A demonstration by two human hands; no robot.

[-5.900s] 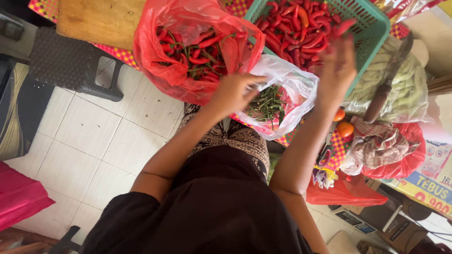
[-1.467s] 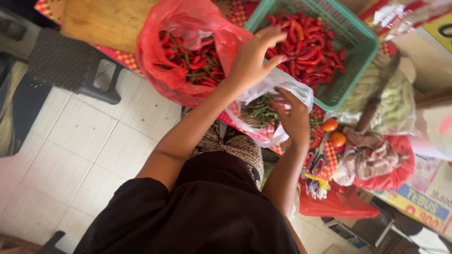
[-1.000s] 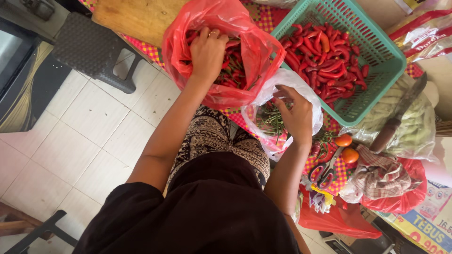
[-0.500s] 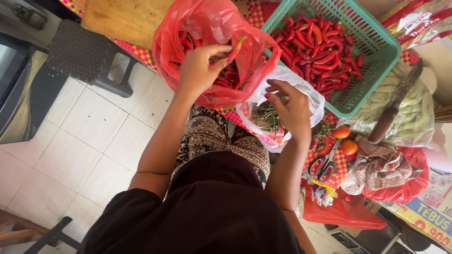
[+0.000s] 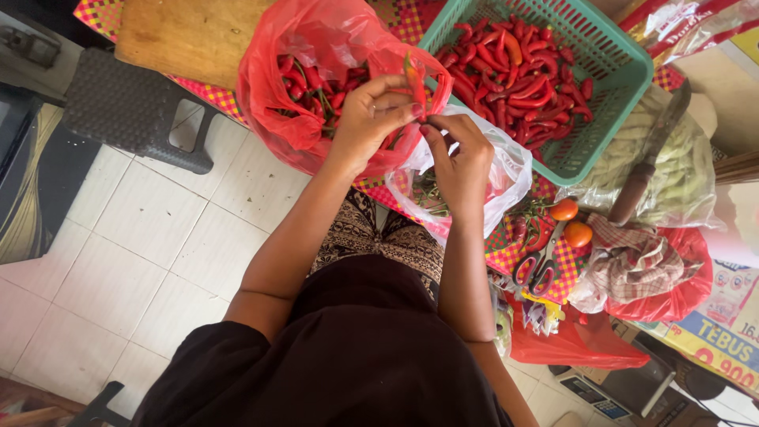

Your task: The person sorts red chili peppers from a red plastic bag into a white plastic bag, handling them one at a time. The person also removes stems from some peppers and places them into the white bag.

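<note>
above the red bag (image 5: pixel 316 71), left hand (image 5: pixel 368 119) is pinching a light, bendy red chili (image 5: pixel 414 79); right hand (image 5: pixel 458 154) fingers are closing on its stem end.

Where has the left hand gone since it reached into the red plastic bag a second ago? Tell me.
Yes, it moved: the left hand came out of the red plastic bag toward the right hand, holding a red chilli.

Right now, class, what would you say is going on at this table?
A person holds one red chilli between both hands: the left hand grips it while the right hand pinches at its lower end. Below the hands sits a clear plastic bag with green stems inside. Behind is a red plastic bag of chillies, and to the right a green basket filled with more. Scissors and two small tomatoes lie on the checked tablecloth.
</note>
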